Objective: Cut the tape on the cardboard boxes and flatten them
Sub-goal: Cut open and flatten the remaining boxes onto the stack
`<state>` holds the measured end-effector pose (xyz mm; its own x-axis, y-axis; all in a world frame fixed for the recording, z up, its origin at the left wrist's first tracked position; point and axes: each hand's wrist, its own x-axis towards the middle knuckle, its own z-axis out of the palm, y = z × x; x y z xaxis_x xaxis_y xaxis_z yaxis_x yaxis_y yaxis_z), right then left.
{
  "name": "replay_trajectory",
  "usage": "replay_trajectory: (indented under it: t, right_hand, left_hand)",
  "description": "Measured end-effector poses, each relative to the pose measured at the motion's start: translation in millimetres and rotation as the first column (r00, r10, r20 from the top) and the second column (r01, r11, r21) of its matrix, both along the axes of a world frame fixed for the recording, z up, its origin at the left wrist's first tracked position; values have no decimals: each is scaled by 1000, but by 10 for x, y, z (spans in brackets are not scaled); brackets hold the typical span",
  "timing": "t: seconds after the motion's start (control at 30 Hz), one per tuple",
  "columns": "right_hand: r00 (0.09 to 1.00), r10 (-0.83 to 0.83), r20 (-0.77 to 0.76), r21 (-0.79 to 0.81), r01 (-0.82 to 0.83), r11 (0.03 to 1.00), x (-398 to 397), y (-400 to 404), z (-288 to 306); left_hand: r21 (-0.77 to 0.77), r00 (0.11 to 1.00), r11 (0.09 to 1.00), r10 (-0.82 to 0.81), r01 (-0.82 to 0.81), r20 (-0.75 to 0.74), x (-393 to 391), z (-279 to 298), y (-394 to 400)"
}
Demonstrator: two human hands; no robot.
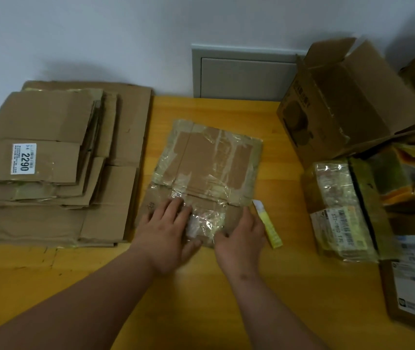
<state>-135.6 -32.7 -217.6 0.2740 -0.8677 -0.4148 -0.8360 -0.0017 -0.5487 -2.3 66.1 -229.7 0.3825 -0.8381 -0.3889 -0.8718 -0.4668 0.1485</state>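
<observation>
I see the flattened box lying mid-table, my left hand and right hand resting on its 6 o'clock edge. The cutter lies just beside it at 4 o'clock. A stack of flattened cardboard sits at 9 o'clock. At 2 o'clock stands an open box; a taped box sits at 3 o'clock, before it.
</observation>
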Motion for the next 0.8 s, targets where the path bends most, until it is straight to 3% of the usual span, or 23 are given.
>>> replay_trajectory:
  t: [0.1, 0.27, 0.37, 0.53, 0.8]
  right_hand:
    - [970, -214, 116, 187, 190, 964, 38, -205, 60]
    - [850, -501, 160, 502, 368, 783, 109, -510, 228]
    - [867, -477, 145, 589, 312, 746, 153, -575, 252]
    - [885, -413, 215, 547, 241, 802, 175, -596, 218]
    - [797, -451, 403, 635, 111, 765, 142, -720, 467]
  left_hand:
    - [124, 999, 992, -36, 39, -24, 34, 98, -50]
    - [159, 997, 986, -56, 46, 59, 3, 220, -92]
    - [173, 992, 984, -64, 44, 113, -23, 246, -87]
    - [153, 991, 988, -43, 23, 130, -42, 295, -117]
    - [-2, 986, 1000, 20, -20, 168, -52, 521, -91]
